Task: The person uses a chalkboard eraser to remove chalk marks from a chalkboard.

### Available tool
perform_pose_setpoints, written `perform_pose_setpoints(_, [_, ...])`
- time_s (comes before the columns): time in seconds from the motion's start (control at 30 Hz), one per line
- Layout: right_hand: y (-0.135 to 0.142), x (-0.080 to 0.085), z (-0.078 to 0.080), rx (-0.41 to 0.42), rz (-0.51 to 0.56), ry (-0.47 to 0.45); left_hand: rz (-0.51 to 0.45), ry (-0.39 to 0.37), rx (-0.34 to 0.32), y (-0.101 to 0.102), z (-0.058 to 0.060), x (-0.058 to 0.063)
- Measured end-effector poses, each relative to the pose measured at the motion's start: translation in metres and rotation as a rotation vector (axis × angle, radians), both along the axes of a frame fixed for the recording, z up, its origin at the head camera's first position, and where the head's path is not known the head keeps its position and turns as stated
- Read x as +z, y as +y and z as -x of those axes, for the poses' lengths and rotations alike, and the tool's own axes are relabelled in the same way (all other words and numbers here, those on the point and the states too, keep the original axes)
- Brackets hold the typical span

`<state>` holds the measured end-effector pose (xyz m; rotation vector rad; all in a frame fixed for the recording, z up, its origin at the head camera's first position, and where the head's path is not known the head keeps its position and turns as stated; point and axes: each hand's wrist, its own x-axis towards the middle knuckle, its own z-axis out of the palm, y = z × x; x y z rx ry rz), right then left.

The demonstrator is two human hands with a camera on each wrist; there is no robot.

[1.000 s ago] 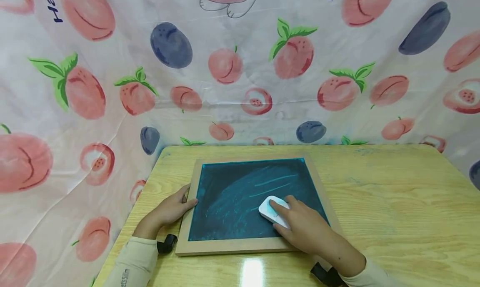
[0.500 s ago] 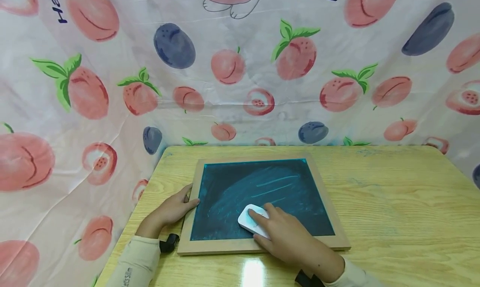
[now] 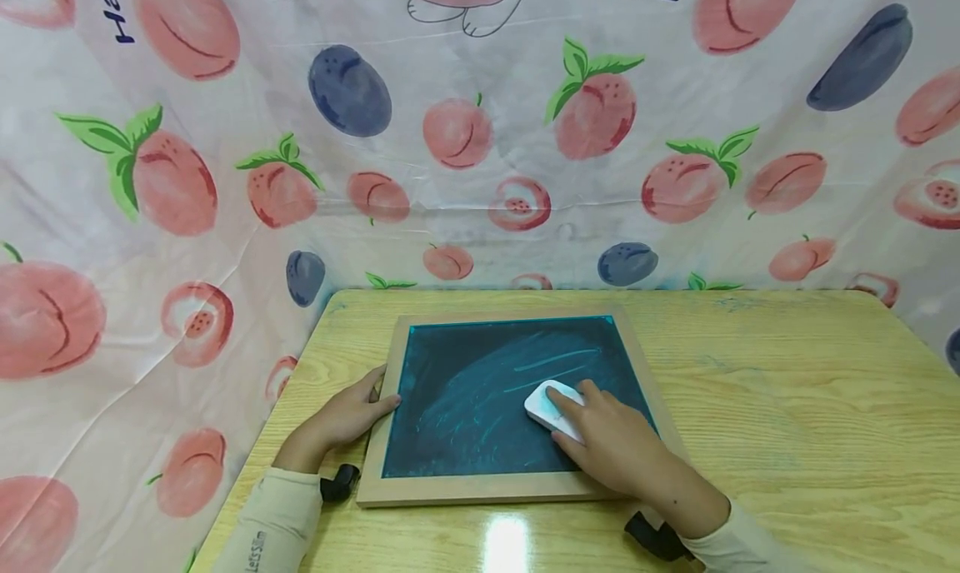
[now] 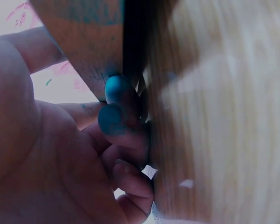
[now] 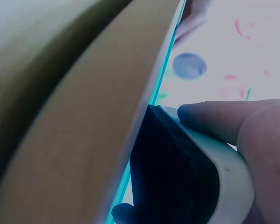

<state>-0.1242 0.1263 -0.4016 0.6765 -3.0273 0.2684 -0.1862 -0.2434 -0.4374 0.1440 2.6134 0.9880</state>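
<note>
A small chalkboard (image 3: 457, 390) in a wooden frame (image 3: 480, 489) lies on the table, its dark surface smeared with blue chalk. My left hand (image 3: 341, 416) grips the frame's left side, thumb on top; in the left wrist view, blue-stained fingertips (image 4: 115, 119) curl at the frame's underside. A white chalkboard eraser (image 3: 542, 402) with a dark felt face (image 5: 174, 172) is held by my right hand (image 3: 618, 440) on the board's right half. Blue dust covers the eraser's top. Above it, a few pale chalk streaks (image 3: 551, 361) show on the board.
The yellow wood-grain table (image 3: 787, 415) extends to the right of the board, with faint blue smudges near its back. A fruit-printed cloth (image 3: 480, 140) hangs behind and along the left side. Black wrist-camera mounts (image 3: 341, 483) sit below both wrists.
My right hand slid the eraser left and toward me, then back up to the right. The lower-right streaks look fainter. My left hand keeps its grip on the frame.
</note>
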Motion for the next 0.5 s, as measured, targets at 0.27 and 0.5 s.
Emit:
perform_pose_setpoints(0.27, [0.032,0.003,0.010,-0.066,-0.016,0.061,-0.014,0.007,-0.003,-0.001,0.000,0.000])
perform_pose_setpoints(0.5, [0.032,0.005,0.010,-0.038,-0.013,0.067,-0.055,-0.002,-0.002,0.001,0.000,0.000])
